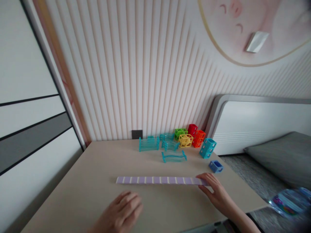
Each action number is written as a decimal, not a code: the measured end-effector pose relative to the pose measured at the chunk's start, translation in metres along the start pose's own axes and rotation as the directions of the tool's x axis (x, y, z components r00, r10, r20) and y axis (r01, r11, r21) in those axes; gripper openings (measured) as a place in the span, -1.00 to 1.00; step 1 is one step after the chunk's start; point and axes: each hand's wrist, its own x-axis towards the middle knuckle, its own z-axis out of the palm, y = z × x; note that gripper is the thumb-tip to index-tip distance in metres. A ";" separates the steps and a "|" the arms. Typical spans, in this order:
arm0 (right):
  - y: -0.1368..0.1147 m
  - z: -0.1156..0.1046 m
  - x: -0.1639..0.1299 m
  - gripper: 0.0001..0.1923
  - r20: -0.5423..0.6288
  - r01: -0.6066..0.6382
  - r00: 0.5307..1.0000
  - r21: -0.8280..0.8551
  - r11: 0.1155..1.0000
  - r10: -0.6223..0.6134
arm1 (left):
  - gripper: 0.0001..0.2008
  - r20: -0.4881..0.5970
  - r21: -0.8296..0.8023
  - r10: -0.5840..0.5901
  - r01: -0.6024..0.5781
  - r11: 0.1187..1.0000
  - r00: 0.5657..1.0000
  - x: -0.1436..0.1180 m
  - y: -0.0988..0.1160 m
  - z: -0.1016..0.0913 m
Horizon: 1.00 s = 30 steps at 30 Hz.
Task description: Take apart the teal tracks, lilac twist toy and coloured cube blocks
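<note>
A long lilac strip (156, 180), marked off into equal sections by pale lines, lies straight across the desk. At its right end, my right hand (212, 187) grips it, thumb on the near edge and fingers on the far one. My left hand (126, 207) is below the strip's left part, apart from it. Its fingers are curled in and slightly blurred. No object shows in it, though the palm is hidden. Beyond my right hand sits a blue open-frame block (215, 166).
Toward the wall stand teal rail pieces (149, 144), a green block (180, 133), yellow blocks (185, 140), a red stack (192, 130), an orange stack (199, 138) and a teal stack (207, 148). Past the desk's right edge (247, 189) is a clear, shiny object (289, 201). A bed headboard (262, 124) rises behind.
</note>
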 end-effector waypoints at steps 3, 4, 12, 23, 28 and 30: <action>0.014 -0.017 -0.014 -0.71 0.016 -0.035 0.999 -0.011 0.999 0.035 | -0.57 0.018 0.107 -0.261 0.258 0.960 0.965 0.002 -0.025 0.002; 0.017 -0.022 -0.018 -0.69 0.029 -0.042 0.999 -0.015 0.999 0.042 | -0.56 0.038 0.114 -0.316 0.310 0.944 0.948 0.002 -0.032 0.005; 0.026 -0.017 -0.017 -0.69 0.109 -0.037 0.993 -0.119 0.992 0.050 | -0.66 0.263 -0.045 -0.362 0.386 0.921 0.894 0.001 -0.046 0.034; 0.036 0.004 0.029 -0.68 0.112 0.052 0.993 -0.247 0.968 -0.025 | -0.74 0.234 -0.117 -0.422 0.457 0.882 0.876 0.008 -0.082 0.045; 0.045 0.012 0.043 -0.65 0.130 -0.001 0.991 -0.296 0.955 0.042 | -0.75 0.256 -0.145 -0.442 0.487 0.861 0.859 0.026 -0.094 0.053; 0.048 0.016 0.045 -0.64 0.127 -0.024 0.990 -0.311 0.950 0.067 | -0.76 0.259 -0.171 -0.451 0.500 0.849 0.854 0.029 -0.095 0.057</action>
